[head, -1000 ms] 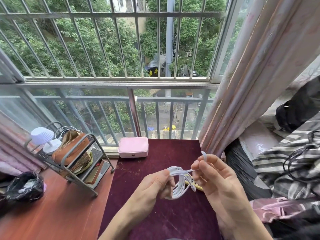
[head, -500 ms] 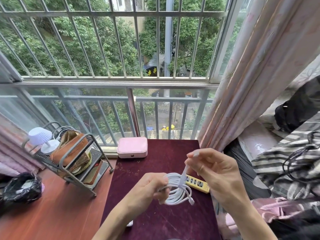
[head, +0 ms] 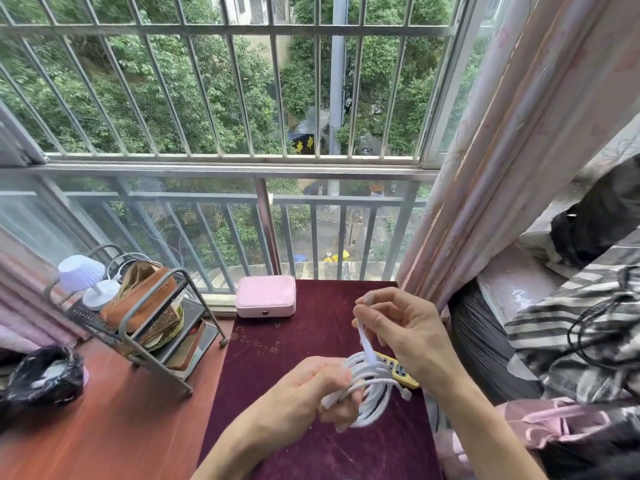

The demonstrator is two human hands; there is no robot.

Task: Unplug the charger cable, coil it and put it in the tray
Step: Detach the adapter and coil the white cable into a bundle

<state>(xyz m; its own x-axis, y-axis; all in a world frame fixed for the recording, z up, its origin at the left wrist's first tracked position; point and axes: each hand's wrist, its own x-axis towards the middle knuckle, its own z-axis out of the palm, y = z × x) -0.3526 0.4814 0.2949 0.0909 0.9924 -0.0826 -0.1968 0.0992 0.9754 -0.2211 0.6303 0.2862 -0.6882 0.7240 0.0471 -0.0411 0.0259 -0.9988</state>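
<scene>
A white charger cable is wound into a coil above the dark red table top. My left hand grips the coil at its left side. My right hand is above and to the right, pinching the cable's free end, which runs taut down to the coil. A small connector sticks out at the coil's right edge. The grey metal tray rack stands at the left on the wooden surface, holding a brown pouch and other items. A yellow power strip lies behind the coil, partly hidden by my right hand.
A pink box sits at the table's back edge by the window railing. A small white lamp stands on the rack. A black bag lies far left. Curtain and piled bedding crowd the right side.
My right hand has risen from beside the coil, drawing the free cable end upward. My left hand with the coil has dropped lower and toward me, uncovering the yellow power strip.
</scene>
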